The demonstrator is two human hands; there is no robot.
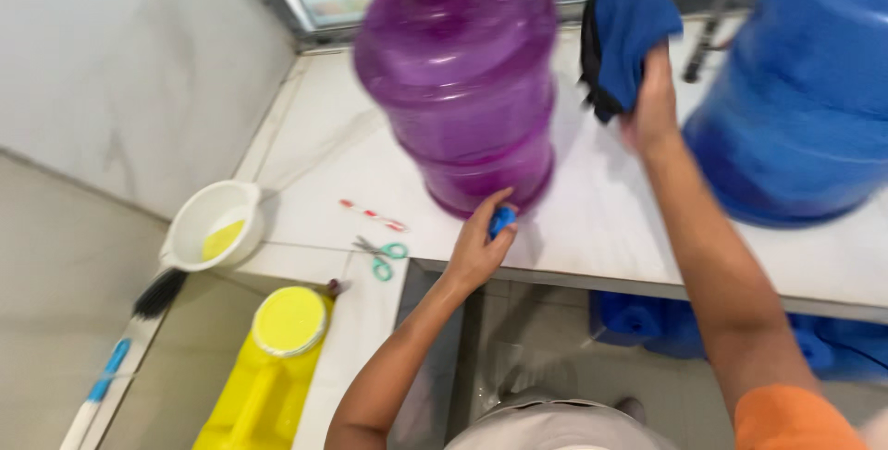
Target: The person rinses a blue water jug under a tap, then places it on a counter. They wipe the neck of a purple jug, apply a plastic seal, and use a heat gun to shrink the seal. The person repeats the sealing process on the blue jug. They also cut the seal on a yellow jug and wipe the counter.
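Note:
A large purple water jug (462, 80) stands on the white counter (601, 219), blurred by motion. My left hand (481, 242) is at the jug's base near the counter's front edge, closed around a small blue object (502, 220), perhaps a cap. My right hand (652, 103) reaches further back, to the right of the jug, and grips a blue cloth (629, 29) with a dark edge. The cloth is apart from the jug.
A big blue jug (805, 89) stands at the right. Scissors (381, 256) and a red-and-white stick (372, 215) lie left of the purple jug. A white bowl (215, 223), a brush (125, 339) and a yellow canister (268, 367) are lower left. Blue items (703, 330) sit under the counter.

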